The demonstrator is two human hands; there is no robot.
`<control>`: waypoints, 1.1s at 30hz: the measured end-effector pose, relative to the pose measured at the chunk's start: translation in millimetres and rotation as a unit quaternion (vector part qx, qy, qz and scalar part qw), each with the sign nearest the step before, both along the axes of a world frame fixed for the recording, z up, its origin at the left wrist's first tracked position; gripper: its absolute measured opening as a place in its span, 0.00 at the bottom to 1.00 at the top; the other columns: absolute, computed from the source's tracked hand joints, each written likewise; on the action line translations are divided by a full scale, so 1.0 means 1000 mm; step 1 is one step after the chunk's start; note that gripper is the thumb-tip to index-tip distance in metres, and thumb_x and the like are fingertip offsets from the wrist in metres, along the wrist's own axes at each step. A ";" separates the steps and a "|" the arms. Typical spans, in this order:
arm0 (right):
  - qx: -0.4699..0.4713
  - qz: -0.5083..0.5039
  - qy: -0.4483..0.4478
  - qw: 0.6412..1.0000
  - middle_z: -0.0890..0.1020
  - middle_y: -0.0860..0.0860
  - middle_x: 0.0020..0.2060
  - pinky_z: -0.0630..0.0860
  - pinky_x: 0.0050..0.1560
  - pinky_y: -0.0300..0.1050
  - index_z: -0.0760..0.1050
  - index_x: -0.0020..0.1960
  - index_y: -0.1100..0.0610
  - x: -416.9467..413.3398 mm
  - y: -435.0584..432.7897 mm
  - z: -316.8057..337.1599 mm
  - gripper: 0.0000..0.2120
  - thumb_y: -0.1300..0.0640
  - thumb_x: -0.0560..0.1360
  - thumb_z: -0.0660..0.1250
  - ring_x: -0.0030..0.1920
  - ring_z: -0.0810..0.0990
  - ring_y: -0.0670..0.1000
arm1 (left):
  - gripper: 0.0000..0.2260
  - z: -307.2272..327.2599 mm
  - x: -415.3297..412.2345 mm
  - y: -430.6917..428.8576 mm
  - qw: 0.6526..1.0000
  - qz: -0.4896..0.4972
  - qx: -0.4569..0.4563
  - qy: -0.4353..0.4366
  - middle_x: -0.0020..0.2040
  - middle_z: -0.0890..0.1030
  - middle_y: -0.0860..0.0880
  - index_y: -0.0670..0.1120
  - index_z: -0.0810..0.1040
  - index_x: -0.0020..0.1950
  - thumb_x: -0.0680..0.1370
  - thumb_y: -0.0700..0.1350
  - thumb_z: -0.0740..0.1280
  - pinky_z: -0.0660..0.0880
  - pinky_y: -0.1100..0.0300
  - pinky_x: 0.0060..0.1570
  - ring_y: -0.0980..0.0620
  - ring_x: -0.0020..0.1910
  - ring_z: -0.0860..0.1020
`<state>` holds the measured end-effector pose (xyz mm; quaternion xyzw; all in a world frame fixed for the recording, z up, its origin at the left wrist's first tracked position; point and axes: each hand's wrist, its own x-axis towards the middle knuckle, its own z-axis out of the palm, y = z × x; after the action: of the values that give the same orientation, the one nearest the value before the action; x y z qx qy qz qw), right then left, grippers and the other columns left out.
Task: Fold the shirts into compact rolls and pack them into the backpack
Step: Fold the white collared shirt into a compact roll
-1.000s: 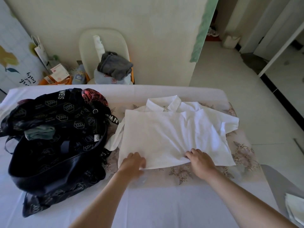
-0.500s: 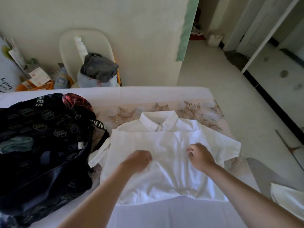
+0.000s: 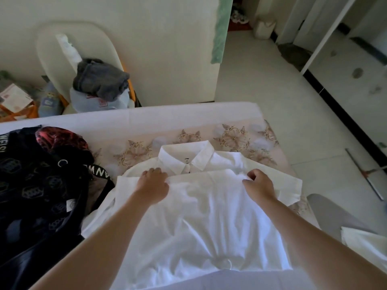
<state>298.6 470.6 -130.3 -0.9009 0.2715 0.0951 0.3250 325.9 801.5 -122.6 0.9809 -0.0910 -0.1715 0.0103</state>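
Since half a second ago both hands have moved up the shirt (image 3: 199, 216), from its middle to a folded edge just below the collar (image 3: 186, 156), and the view has swung so that more of the backpack is cut off at the left.

The black backpack (image 3: 41, 185) lies open on the left of the bed (image 3: 188, 114), touching the shirt's left sleeve. It has not shifted on the bed. Behind it, beyond the bed, a grey garment (image 3: 100, 80) sits on a pale chair (image 3: 52, 45).

The left hand (image 3: 154, 185) is on the left part of the folded edge, with its fingers curled down over the cloth. The white shirt lies flat, front up, its lower part doubled over the chest, so the fold now runs across just under the collar. The right hand (image 3: 259, 185) pinches the same edge further right, fingers and thumb curled on a small bunch of fabric. The right sleeve sticks out past it onto the floral cover (image 3: 240, 132).
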 end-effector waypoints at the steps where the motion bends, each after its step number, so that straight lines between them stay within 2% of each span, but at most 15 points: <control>1: 0.034 -0.014 -0.044 0.998 0.77 0.48 0.35 0.70 0.38 0.48 0.70 0.39 0.53 0.001 0.000 0.002 0.04 0.59 0.72 0.64 0.41 0.76 0.57 | 0.10 0.004 0.002 0.001 0.998 0.019 -0.051 -0.025 0.50 0.75 0.46 0.45 0.75 0.54 0.79 0.47 0.57 0.71 0.53 0.47 0.44 0.53 0.74; 3: 0.050 -0.024 -0.120 0.991 0.77 0.49 0.37 0.67 0.38 0.49 0.71 0.42 0.55 0.008 -0.001 0.008 0.05 0.63 0.74 0.64 0.42 0.76 0.58 | 0.07 0.012 0.009 0.004 0.985 0.053 -0.121 -0.113 0.41 0.76 0.45 0.43 0.74 0.44 0.76 0.44 0.58 0.66 0.57 0.34 0.42 0.43 0.77; 5: 0.018 -0.019 -0.175 0.984 0.80 0.51 0.44 0.69 0.42 0.49 0.73 0.49 0.56 0.021 -0.002 0.012 0.04 0.63 0.76 0.64 0.47 0.77 0.59 | 0.07 0.015 0.027 0.005 0.969 0.038 -0.107 -0.220 0.36 0.77 0.43 0.41 0.75 0.41 0.72 0.43 0.60 0.66 0.57 0.31 0.40 0.38 0.77; 6: 0.001 -0.017 -0.197 0.980 0.80 0.54 0.50 0.70 0.46 0.50 0.73 0.54 0.58 0.030 -0.001 0.014 0.07 0.63 0.76 0.65 0.50 0.77 0.59 | 0.07 0.014 0.036 0.006 0.962 0.034 -0.087 -0.256 0.38 0.78 0.43 0.41 0.77 0.43 0.72 0.42 0.62 0.70 0.54 0.33 0.40 0.40 0.77; 7: -0.015 -0.014 -0.214 0.977 0.79 0.57 0.55 0.71 0.51 0.52 0.73 0.59 0.60 0.038 -0.002 0.015 0.12 0.63 0.75 0.67 0.55 0.76 0.60 | 0.07 0.013 0.045 0.005 0.961 0.040 -0.070 -0.263 0.42 0.79 0.42 0.41 0.78 0.48 0.73 0.42 0.65 0.73 0.49 0.40 0.39 0.44 0.77; 9: -0.072 0.013 -0.205 0.976 0.74 0.59 0.62 0.69 0.60 0.56 0.69 0.66 0.61 0.047 0.000 0.012 0.25 0.63 0.71 0.71 0.62 0.72 0.63 | 0.16 0.013 0.053 -0.003 0.968 0.068 -0.052 -0.234 0.54 0.77 0.43 0.43 0.76 0.60 0.72 0.42 0.69 0.69 0.45 0.55 0.39 0.54 0.73; 11: -0.160 0.064 -0.166 0.971 0.70 0.60 0.68 0.65 0.64 0.60 0.65 0.71 0.59 0.041 0.005 0.006 0.35 0.60 0.67 0.74 0.66 0.69 0.64 | 0.22 0.008 0.044 -0.014 0.970 0.076 -0.075 -0.219 0.61 0.75 0.44 0.45 0.73 0.65 0.72 0.42 0.70 0.65 0.45 0.62 0.40 0.60 0.71; 13: -0.210 0.136 -0.167 0.954 0.69 0.61 0.70 0.65 0.67 0.61 0.67 0.71 0.58 0.019 0.010 -0.006 0.35 0.58 0.66 0.74 0.69 0.68 0.64 | 0.19 -0.001 0.019 -0.027 0.969 0.024 -0.117 -0.216 0.62 0.76 0.45 0.45 0.75 0.63 0.73 0.42 0.68 0.66 0.47 0.61 0.41 0.61 0.73; 16: -0.241 0.260 -0.184 0.917 0.68 0.61 0.72 0.68 0.66 0.61 0.70 0.70 0.58 -0.032 0.019 -0.029 0.27 0.56 0.71 0.66 0.71 0.68 0.64 | 0.15 -0.022 -0.034 -0.028 0.969 -0.032 -0.140 -0.199 0.59 0.77 0.48 0.47 0.77 0.59 0.75 0.48 0.61 0.67 0.51 0.57 0.44 0.58 0.76; 19: -0.231 0.273 -0.201 0.912 0.69 0.60 0.71 0.69 0.64 0.60 0.71 0.68 0.56 -0.079 0.020 -0.044 0.23 0.56 0.73 0.61 0.70 0.69 0.62 | 0.18 -0.041 -0.084 -0.012 0.974 -0.009 -0.126 -0.188 0.65 0.76 0.45 0.45 0.76 0.63 0.77 0.51 0.58 0.68 0.49 0.64 0.43 0.63 0.74; 24: -0.279 0.021 -0.154 0.948 0.74 0.63 0.64 0.71 0.53 0.58 0.73 0.66 0.60 -0.135 0.005 -0.041 0.21 0.55 0.74 0.66 0.60 0.73 0.65 | 0.24 -0.050 -0.144 -0.015 0.969 -0.088 -0.173 -0.149 0.71 0.72 0.45 0.48 0.73 0.69 0.77 0.59 0.61 0.64 0.51 0.69 0.43 0.69 0.71; 26: -0.265 -0.053 -0.071 0.960 0.77 0.64 0.57 0.70 0.49 0.56 0.74 0.64 0.62 -0.149 -0.001 -0.032 0.20 0.56 0.75 0.68 0.53 0.76 0.65 | 0.31 -0.050 -0.157 -0.035 0.967 -0.144 -0.183 -0.104 0.77 0.64 0.48 0.51 0.68 0.75 0.75 0.64 0.62 0.59 0.51 0.73 0.45 0.75 0.63; 29: -0.243 -0.068 0.004 0.968 0.84 0.58 0.48 0.60 0.45 0.49 0.80 0.57 0.58 -0.161 -0.009 -0.021 0.12 0.55 0.77 0.65 0.48 0.80 0.60 | 0.39 -0.057 -0.172 -0.067 0.968 -0.204 -0.141 -0.044 0.81 0.50 0.49 0.55 0.53 0.80 0.73 0.68 0.59 0.53 0.47 0.77 0.45 0.80 0.50; 31: -0.251 -0.070 -0.015 0.965 0.84 0.56 0.45 0.56 0.44 0.48 0.81 0.52 0.55 -0.158 -0.021 -0.014 0.07 0.55 0.77 0.67 0.48 0.81 0.59 | 0.36 -0.063 -0.179 -0.076 0.968 -0.228 -0.099 -0.034 0.81 0.54 0.46 0.56 0.54 0.80 0.74 0.65 0.57 0.60 0.39 0.73 0.39 0.78 0.54; 33: -0.272 -0.056 -0.032 0.960 0.84 0.55 0.43 0.58 0.44 0.49 0.80 0.48 0.54 -0.150 -0.038 -0.006 0.04 0.54 0.76 0.70 0.46 0.81 0.59 | 0.30 -0.067 -0.184 -0.073 0.966 -0.241 -0.087 -0.047 0.79 0.59 0.44 0.57 0.59 0.79 0.76 0.60 0.56 0.61 0.38 0.70 0.37 0.77 0.58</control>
<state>148.3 432.4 -136.3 -0.9411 0.3270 -0.0292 0.0814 141.6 728.3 -189.6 0.9323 -0.3394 -0.1141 0.0502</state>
